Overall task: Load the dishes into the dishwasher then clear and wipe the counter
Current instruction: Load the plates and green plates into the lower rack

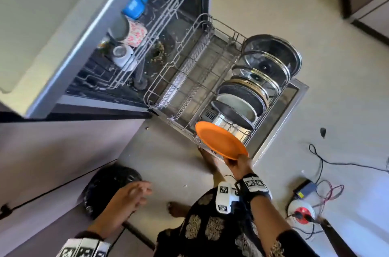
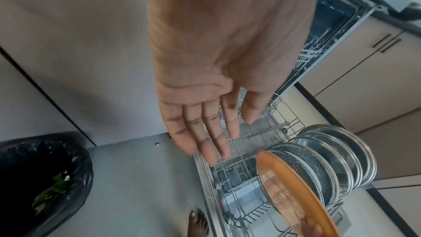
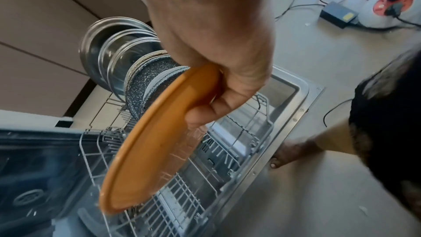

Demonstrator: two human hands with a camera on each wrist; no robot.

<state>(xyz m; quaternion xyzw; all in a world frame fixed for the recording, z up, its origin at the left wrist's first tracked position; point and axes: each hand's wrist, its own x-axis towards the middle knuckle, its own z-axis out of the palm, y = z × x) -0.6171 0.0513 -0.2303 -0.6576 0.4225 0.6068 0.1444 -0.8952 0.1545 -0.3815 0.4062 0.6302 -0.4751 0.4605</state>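
Observation:
My right hand (image 1: 236, 165) (image 3: 205, 113) grips the near rim of an orange plate (image 1: 221, 140) (image 2: 293, 188) (image 3: 154, 143), thumb on its face. The plate hangs tilted over the near end of the pulled-out lower rack (image 1: 189, 80) (image 3: 227, 132) of the open dishwasher. In that rack stands a row of steel lids, dark pans and plates (image 1: 263, 76) (image 2: 330, 159) (image 3: 127, 57). My left hand (image 1: 128, 200) (image 2: 205, 132) floats empty to the left with straight fingers, above the floor.
The upper rack (image 1: 134, 31) holds a blue container, cups and a patterned mug. A black-lined bin (image 1: 109, 185) (image 2: 41, 177) stands on the floor at left. Cables, a power adapter and a socket reel (image 1: 303, 208) lie on the floor at right. My bare feet stand beside the open door (image 1: 280, 122).

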